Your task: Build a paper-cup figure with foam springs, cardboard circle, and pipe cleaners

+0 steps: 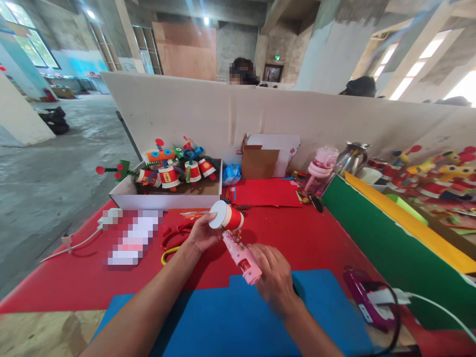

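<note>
My left hand (204,233) is closed round a red and white paper cup (233,218), tipped on its side with a pale round disc (218,214) at the end facing me. In my right hand (274,277) is a pink hot glue gun (241,258), its nozzle pointing up and left, close to or touching the cup near the disc. The fingers of the right hand wrap round its handle, which is mostly hidden. Scissors with red and yellow handles (173,243) lie just left of my left hand.
Several finished cup figures (169,177) fill a white box (163,202) at the back left. Red paper sheets (264,192), a pink bottle (320,168) and a steel jug (351,157) stand or lie behind. A green board (386,248) edges the right, near a purple power bank (366,297).
</note>
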### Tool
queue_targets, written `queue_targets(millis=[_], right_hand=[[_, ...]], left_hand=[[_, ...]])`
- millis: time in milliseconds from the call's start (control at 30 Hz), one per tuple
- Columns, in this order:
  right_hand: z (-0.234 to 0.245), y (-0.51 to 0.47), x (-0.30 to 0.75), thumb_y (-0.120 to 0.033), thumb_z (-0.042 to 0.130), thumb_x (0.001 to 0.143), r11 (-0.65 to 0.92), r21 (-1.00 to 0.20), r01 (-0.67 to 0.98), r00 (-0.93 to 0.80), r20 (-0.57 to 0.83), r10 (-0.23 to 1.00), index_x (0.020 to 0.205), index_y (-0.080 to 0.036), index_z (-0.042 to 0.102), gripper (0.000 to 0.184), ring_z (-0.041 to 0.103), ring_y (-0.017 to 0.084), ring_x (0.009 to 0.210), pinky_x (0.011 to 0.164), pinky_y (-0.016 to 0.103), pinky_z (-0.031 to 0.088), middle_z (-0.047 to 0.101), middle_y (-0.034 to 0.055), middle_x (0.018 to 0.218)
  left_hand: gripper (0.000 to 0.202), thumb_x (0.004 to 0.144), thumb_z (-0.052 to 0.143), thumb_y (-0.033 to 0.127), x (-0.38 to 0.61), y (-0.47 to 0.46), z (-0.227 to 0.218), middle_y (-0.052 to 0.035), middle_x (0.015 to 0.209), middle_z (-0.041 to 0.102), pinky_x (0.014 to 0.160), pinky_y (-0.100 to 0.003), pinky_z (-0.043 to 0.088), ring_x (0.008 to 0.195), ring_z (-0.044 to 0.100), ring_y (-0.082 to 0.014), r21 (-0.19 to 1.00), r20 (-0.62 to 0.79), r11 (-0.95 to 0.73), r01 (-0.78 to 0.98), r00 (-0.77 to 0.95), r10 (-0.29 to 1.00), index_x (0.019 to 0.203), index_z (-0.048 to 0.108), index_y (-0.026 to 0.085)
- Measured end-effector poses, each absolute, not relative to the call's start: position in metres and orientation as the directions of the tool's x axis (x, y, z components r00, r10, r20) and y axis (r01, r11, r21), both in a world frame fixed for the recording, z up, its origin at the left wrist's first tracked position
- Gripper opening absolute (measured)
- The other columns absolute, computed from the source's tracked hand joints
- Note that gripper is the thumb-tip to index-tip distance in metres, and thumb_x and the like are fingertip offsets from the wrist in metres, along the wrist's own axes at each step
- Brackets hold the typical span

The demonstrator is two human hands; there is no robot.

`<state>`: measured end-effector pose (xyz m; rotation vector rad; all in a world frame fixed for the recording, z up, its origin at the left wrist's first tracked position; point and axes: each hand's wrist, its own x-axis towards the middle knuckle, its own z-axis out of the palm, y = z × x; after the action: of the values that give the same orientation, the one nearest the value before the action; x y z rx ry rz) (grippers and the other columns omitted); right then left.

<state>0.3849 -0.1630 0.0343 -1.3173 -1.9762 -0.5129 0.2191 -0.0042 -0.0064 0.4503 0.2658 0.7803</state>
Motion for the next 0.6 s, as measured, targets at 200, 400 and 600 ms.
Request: queue_targets(millis=[200,400,600], right_hand=[[0.0318,-0.1615,0.3838,-0.012,0.042,0.091,0.388,-0.035,0.921,-0.238,0.738,0.632,0.116,-0.015,0.056,0.029,0.06,0.019,0.071,0.064,0.031,0.048,0.069,0.0074,0.087],[0.0322,-0.1618,0.3851,-0.01,0.041,0.09,0.386,-0.02,0.922,-0.244,0.744,0.622,0.116,-0.015,0.056,0.031,0.061,0.02,0.072,0.064,0.032,0.048,0.07,0.0081,0.088],[0.0306,-0.1618,0.3854,-0.012,0.042,0.09,0.392,-0.045,0.919,-0.234,0.74,0.631,0.118,-0.015,0.057,0.032,0.061,0.02,0.071,0.063,0.032,0.048,0.07,0.0082,0.087]], left_hand=[[0.048,0.07,0.064,0.013,0.22,-0.004,-0.0059,-0.0081,0.09,0.073,0.079,-0.037,0.054,0.08,0.069,-0.0225,0.485,-0.062,0.619,-0.617,0.682,0.729,0.118,0.06,0.012],[0.056,0.068,0.067,0.015,0.2206,-0.0045,-0.0042,-0.0082,0.09,0.073,0.076,-0.036,0.055,0.078,0.068,-0.0221,0.495,-0.047,0.621,-0.608,0.694,0.718,0.122,0.057,0.012],[0.061,0.069,0.067,0.016,0.2209,-0.0052,-0.0039,-0.0075,0.093,0.073,0.079,-0.036,0.055,0.082,0.069,-0.0225,0.502,-0.032,0.614,-0.609,0.696,0.717,0.128,0.053,0.014]])
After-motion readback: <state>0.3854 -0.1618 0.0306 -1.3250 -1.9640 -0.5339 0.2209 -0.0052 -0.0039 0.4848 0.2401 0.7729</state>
